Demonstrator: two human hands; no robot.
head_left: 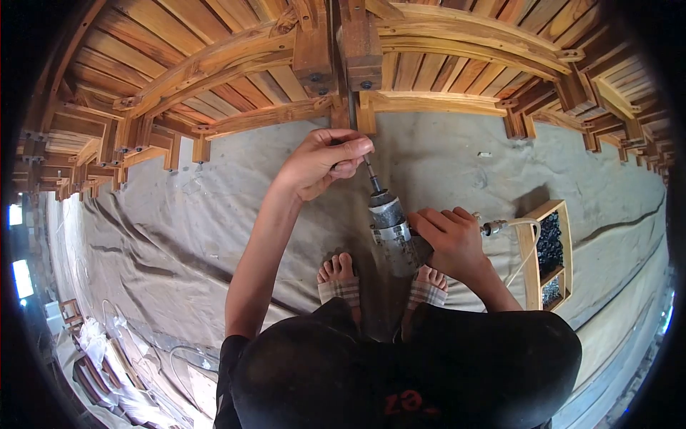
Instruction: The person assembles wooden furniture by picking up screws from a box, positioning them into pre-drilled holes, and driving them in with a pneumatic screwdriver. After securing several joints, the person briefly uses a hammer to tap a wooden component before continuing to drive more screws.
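Note:
My right hand [455,242] is wrapped around the handle of an air-powered driver [392,229], a worn grey tool with its nose pointing up and away from me. A hose fitting [493,227] joins the handle beside that hand. From the nose sticks a slim driver bit [373,176]. My left hand [323,163] is closed in a pinch at the tip of the bit; whatever lies between thumb and fingers is too small and covered to name. Just beyond the fingertips are the legs of wooden furniture [361,57], with dark bolt heads in their ends.
Slatted wooden furniture [457,27] spans the far side. A wooden box [532,266] with two compartments of small dark and silvery hardware stands at right, near a pale hose [537,239]. Wrinkled grey sheeting [186,229] covers the floor. Plastic-wrapped pieces [107,357] lie at lower left.

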